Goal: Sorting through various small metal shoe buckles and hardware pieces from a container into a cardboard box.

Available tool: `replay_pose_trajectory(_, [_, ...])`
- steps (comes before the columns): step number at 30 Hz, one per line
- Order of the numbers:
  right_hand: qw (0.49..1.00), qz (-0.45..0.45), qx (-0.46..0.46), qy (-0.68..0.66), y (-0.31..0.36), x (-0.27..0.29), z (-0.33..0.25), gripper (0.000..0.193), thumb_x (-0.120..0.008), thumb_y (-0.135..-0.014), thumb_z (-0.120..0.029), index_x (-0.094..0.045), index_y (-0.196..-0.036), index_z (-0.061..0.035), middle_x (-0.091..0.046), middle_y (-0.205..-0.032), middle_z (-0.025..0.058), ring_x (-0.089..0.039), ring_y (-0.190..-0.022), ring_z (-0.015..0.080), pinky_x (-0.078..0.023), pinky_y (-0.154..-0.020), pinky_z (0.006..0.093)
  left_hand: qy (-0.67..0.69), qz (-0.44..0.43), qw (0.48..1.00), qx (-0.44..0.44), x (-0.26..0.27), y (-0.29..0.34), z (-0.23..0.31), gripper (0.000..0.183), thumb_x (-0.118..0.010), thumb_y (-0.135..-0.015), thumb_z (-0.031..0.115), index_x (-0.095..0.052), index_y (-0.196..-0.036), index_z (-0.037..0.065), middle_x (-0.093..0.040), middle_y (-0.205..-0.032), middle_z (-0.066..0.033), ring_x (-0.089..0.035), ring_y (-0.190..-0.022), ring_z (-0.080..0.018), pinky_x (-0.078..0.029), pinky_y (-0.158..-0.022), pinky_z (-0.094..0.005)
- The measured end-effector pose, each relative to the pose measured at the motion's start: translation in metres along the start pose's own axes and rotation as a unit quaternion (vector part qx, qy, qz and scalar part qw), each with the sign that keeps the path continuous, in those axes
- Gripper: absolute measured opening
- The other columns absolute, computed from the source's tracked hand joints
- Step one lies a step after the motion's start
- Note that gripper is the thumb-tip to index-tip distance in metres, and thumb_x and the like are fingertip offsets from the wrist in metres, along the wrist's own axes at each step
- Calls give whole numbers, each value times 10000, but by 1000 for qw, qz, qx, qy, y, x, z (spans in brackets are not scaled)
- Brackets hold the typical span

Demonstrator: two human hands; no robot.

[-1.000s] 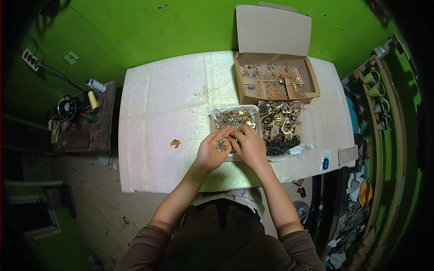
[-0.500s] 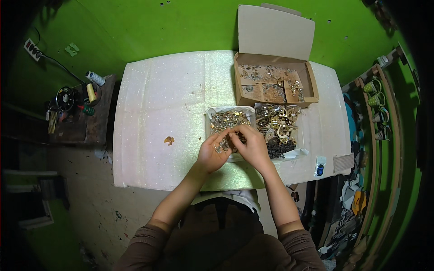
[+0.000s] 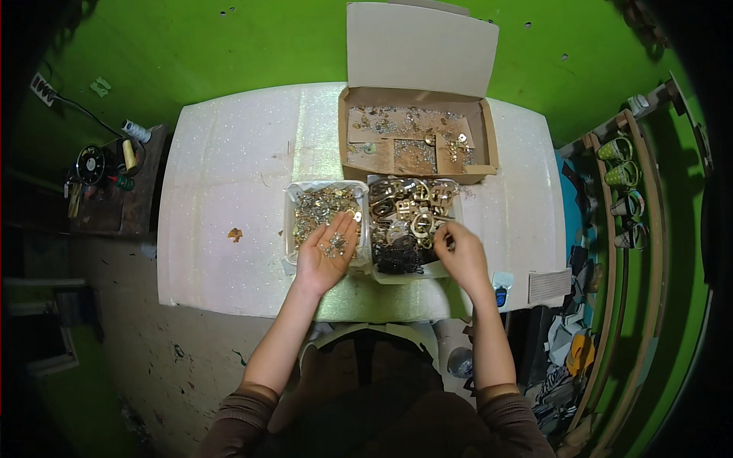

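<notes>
Left palm: A person's left hand (image 3: 319, 267) lies palm up over the near right corner of the left tub (image 3: 289, 229), its fingers extended and loosely together, cradling a small heap of silvery metal findings (image 3: 334, 246).
Right fingers: The right hand (image 3: 465, 258) hovers at the right edge of the right tub (image 3: 416, 278), thumb and fingers curled toward each other; whether anything is pinched between them cannot be told.
Left tub: Loose gold- and silver-toned metal bits (image 3: 311, 206) cover its bottom.
Right tub: Gold-toned buckles and rings (image 3: 421, 223) crowd the far part, with a tangle of black beads or chain (image 3: 398, 258) at the near end.
Cardboard box: Behind the tubs, the partitioned box (image 3: 382, 171) stands with its lid (image 3: 420, 49) raised, fine metal pieces scattered inside.
Sorting so far: A modest handful has been gathered in the palm, by the look of it, and not yet set down. Both tubs hold plenty, and their contents look mixed, so the work appears far from finished.
Tabletop: A brown scrap (image 3: 235, 235) lies well apart to the left on the glittery white cover (image 3: 221, 168).
</notes>
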State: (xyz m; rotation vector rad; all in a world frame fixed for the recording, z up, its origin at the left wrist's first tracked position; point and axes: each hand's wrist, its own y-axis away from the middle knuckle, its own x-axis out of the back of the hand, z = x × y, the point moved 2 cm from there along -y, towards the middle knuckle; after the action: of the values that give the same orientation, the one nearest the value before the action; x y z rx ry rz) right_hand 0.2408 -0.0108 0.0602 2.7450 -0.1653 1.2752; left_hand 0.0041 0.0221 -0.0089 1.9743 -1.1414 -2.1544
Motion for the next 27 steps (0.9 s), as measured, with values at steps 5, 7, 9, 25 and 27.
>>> replay_pose_trajectory(5, [990, -116, 21, -80, 20, -11, 8, 109, -564, -767, -132, -577, -819, -37, -589, -782, 127, -587, -718, 278, -459, -642, 355, 33, -8, 999, -18, 11, -7, -15, 389, -348, -917, 175, -381, -1271, 16, -397, -1323, -108, -372, -1233, -223, -356, -993, -368])
replay_pose_trajectory(7, [982, -158, 25, -102, 22, -15, 3, 121, -564, -770, -139, -576, -840, -41, -590, -805, 123, -590, -738, 270, -461, -657, 351, 42, -15, 998, -45, 14, -8, -14, 392, -353, -913, 164, -374, -1274, 13, -391, -1326, -122, -367, -1236, -226, -359, -994, -368])
replay_pose_trajectory(9, [974, -195, 30, -109, 24, -19, 4, 135, -564, -774, -148, -567, -864, -47, -584, -835, 110, -584, -777, 264, -460, -676, 352, 73, -18, 991, -114, 17, -6, -10, 392, -357, -911, 159, -374, -1273, 8, -389, -1326, -132, -365, -1237, -234, -355, -1002, -371])
replay_pose_trajectory(25, [976, -108, 166, -89, 16, -25, 21, 143, -595, -757, -66, -578, -897, -45, -573, -814, 85, -579, -716, 234, -464, -653, 343, 26, -24, 997, -67, 8, -10, -56, 405, -349, -920, 193, -360, -1283, 12, -370, -1344, -129, -353, -1248, -234, -358, -994, -375])
replay_pose_trajectory(27, [972, -123, 165, -113, 15, -28, 12, 162, -592, -757, -80, -562, -913, -48, -555, -837, 96, -566, -759, 259, -462, -669, 356, 18, -12, 997, -67, 8, -10, -58, 407, -344, -922, 200, -359, -1280, 6, -357, -1353, -130, -347, -1251, -232, -363, -989, -370])
